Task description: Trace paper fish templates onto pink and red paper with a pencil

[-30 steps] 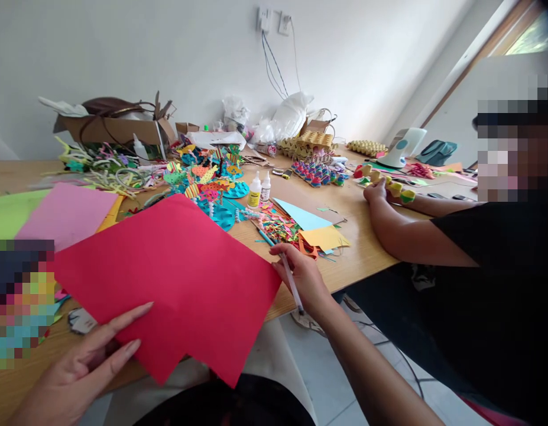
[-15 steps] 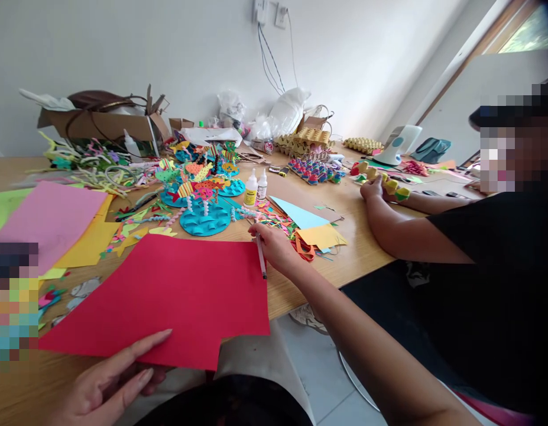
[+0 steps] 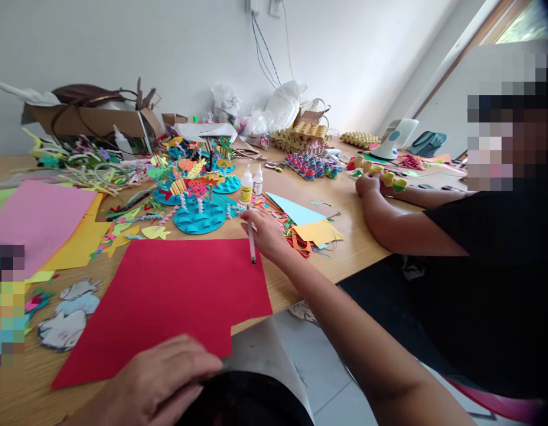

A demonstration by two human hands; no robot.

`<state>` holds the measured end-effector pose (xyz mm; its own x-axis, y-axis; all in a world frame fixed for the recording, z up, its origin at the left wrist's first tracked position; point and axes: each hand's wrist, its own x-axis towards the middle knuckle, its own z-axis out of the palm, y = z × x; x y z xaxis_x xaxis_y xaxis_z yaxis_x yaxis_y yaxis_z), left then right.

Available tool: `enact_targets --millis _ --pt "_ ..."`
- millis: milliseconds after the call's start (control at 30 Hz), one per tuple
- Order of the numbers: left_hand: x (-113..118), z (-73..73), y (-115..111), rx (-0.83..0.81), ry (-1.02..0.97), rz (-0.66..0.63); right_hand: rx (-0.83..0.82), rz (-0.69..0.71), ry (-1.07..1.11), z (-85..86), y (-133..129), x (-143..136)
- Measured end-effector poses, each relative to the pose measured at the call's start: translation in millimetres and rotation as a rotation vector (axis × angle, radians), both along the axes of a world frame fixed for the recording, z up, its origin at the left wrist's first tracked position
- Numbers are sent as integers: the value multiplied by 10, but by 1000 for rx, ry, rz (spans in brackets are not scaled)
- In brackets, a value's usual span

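A large sheet of red paper point(image 3: 176, 290), notched at its lower right corner, lies near the table's front edge. Over its near edge is my left hand point(image 3: 162, 376), back upward, fingers stretched out and thumb apart; it grips nothing that I can see. My right hand point(image 3: 267, 234) holds a pen point(image 3: 251, 244) with a pale barrel, dark end pointing down over the sheet's right corner. Left of the sheet lie grey fish cutouts point(image 3: 65, 328). Just beyond it stands a blue round base point(image 3: 200, 220) with colourful paper fish point(image 3: 194, 177) on twisted stems.
Two glue bottles point(image 3: 246, 186) stand behind my right hand, beside paper scraps and a light blue sheet point(image 3: 289, 208). Pink paper point(image 3: 43, 222) lies at left. A cardboard box point(image 3: 96, 127) stands at back. On the right a person point(image 3: 433, 234) handles painted egg-carton pieces point(image 3: 389, 177).
My left hand has moved right along the near edge and turned palm down. The red sheet has turned slightly and shows more of the grey fish. My right hand still holds the pen.
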<state>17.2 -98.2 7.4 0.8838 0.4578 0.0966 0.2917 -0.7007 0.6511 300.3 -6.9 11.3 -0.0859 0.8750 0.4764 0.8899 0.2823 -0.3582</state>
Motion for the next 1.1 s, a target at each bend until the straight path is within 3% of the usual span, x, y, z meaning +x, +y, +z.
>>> enact_targets --millis 67,167,267,400,900,1100 --pt "163 60 81 259 55 -44 54 -34 46 78 -181 -7" --pt "288 -70 193 476 153 -56 95 -122 372 122 -590 -56" --pt "315 -253 271 580 210 -93 -45 -40 691 39 -999 -140" --pt "349 -338 327 665 233 -108 -168 -60 823 -105 -1284 -231" --pt "723 -149 449 663 226 -132 -139 -156 638 -278 -1170 -318" --pt "686 -211 528 707 103 -147 -120 -166 569 -307 -1049 -308"
